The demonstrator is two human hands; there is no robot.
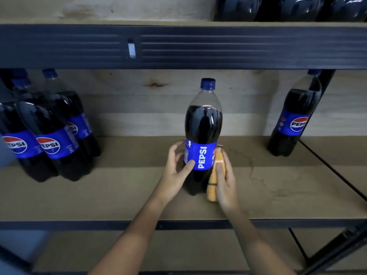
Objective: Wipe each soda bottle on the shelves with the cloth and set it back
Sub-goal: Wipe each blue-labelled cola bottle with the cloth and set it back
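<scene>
left hand (177, 164) fingers curled on upright Pepsi bottle (203, 135) | right hand (225, 179) pressing orange cloth (215, 175) to bottle's right side | mid shelf (119, 191)

Dim, soft light falls from above and in front, leaving small white glints on the centre bottle (203, 124) and the upper-shelf bottles (288, 8), a faint shadow at its base, wide-angle bowing of the shelf rail (178, 46), and soft blur toward the left bottles (47, 132).

Upper bottles (288, 8) cut off by top edge, far-left bottle (14, 139) cropped
</scene>
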